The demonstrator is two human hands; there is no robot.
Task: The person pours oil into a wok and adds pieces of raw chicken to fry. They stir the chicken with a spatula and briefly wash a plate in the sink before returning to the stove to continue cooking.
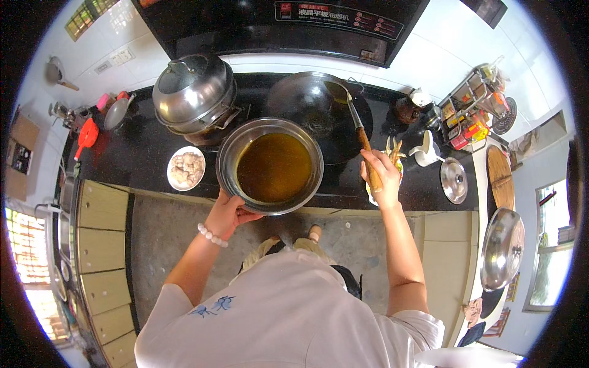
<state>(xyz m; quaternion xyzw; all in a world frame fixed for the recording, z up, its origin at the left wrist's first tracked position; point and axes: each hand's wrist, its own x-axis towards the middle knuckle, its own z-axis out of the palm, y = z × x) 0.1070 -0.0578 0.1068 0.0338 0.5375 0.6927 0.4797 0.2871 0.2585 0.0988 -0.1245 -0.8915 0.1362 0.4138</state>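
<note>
My left hand (230, 209) grips the near rim of a steel basin (223, 170), which holds a brown-gold liquid (274, 168). The basin is in front of the wok, overlapping its near left side in view. In my right hand (385, 177) is the wooden handle of a wok spatula (362, 133). Its metal blade rests at or just over the far right inside of the dark wok (294, 99). A little liquid seems to glisten at the wok's bottom. A white bowl of pale, lumpy food (186, 168) stands left of the basin.
A lidded steel pot (193, 94) stands left of the wok. Beyond my right hand are a partly hidden plate of food (395, 154), a white cup (425, 154), a pot lid (453, 180) and a spice rack (464, 108). A range hood (276, 34) overhangs the back.
</note>
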